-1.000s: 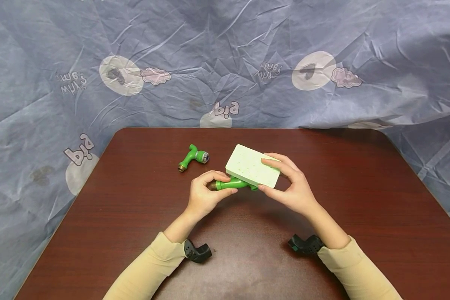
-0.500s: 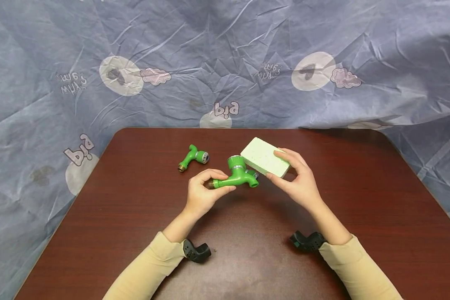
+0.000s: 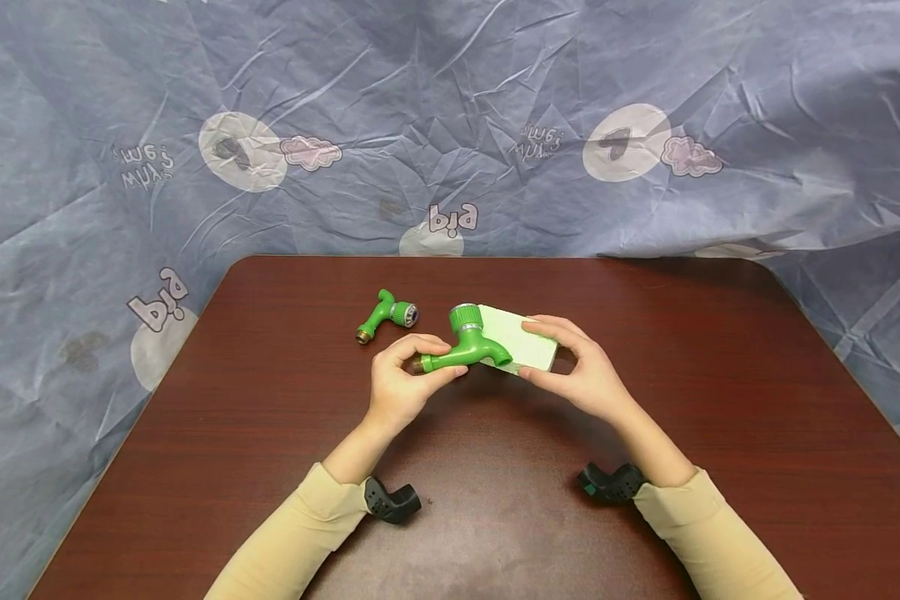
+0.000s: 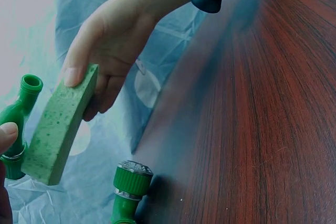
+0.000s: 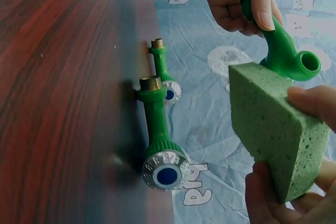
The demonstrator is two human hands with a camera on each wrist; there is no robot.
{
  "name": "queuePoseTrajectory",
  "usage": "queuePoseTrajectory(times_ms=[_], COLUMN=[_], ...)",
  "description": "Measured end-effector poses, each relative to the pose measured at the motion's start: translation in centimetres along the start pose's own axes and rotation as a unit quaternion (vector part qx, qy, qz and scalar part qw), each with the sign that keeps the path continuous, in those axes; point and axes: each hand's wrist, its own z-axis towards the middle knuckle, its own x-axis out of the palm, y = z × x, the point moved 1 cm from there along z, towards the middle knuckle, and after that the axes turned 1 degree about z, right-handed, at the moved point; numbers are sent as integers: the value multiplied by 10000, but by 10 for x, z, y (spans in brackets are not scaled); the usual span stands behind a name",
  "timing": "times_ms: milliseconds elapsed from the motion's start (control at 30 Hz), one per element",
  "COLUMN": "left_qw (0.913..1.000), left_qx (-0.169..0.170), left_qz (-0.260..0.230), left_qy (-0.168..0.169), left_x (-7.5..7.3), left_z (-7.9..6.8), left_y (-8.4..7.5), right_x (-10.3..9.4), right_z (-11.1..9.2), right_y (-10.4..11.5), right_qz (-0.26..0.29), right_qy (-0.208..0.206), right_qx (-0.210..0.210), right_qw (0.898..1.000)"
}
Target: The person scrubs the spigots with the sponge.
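Note:
My left hand (image 3: 401, 379) pinches a green tap (image 3: 467, 348) by its brass-threaded end, with its ribbed knob up and its spout to the right. In my right hand (image 3: 588, 375) is a pale green sponge (image 3: 521, 337), gripped between thumb and fingers. The sponge sits behind the tap in the head view. In the right wrist view the sponge (image 5: 273, 114) appears to touch the held tap (image 5: 283, 51) below its spout. A second green tap (image 3: 386, 315) lies on the table at the back left.
A further green tap (image 5: 157, 119) lies on the table in the right wrist view; the sponge hides it in the head view. The dark red-brown table (image 3: 232, 400) reaches back to a wrinkled grey-blue printed sheet (image 3: 360, 100). Black devices (image 3: 393, 500) are worn at both wrists.
The sponge first lay over the tap's knob, then lifted away to the upper right, and is now back against the tap from behind. The held tap has shifted slightly up and left.

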Motion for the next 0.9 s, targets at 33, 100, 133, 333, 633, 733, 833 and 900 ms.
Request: queuePoseTrajectory(times_ms=[33, 100, 133, 333, 633, 733, 833, 900], left_qw=[10000, 9999, 9999, 9997, 9956, 9916, 9888, 9884], left_qx=[-31, -104, -147, -200, -737, -875, -884, -884], left_qz=[-1, 21, 29, 164, -499, -875, -1106, -1122], left_qy=[13, 31, 41, 45, 297, 374, 465, 508], left_x=[0, 1, 1, 1, -2, -4, -5, -5], left_z=[0, 1, 1, 3, 3, 4, 5, 5], left_y=[-1, -9, -13, -27, 1, 0, -1, -1], right_x=[1, 2, 3, 7, 9, 8, 6, 6], right_z=[0, 0, 0, 2, 3, 4, 4, 4], right_y=[0, -1, -2, -16, -42, -41, -41, -41], right_qz=[32, 104, 168, 882, 1178, 1201, 1238, 1244], right_qy=[35, 35, 21, 21, -123, -173, -225, -259], right_qx=[-3, -48, -62, -69, -15, 6, 65, 82], right_qw=[10000, 9999, 9998, 9961, 9930, 9926, 9920, 9919])
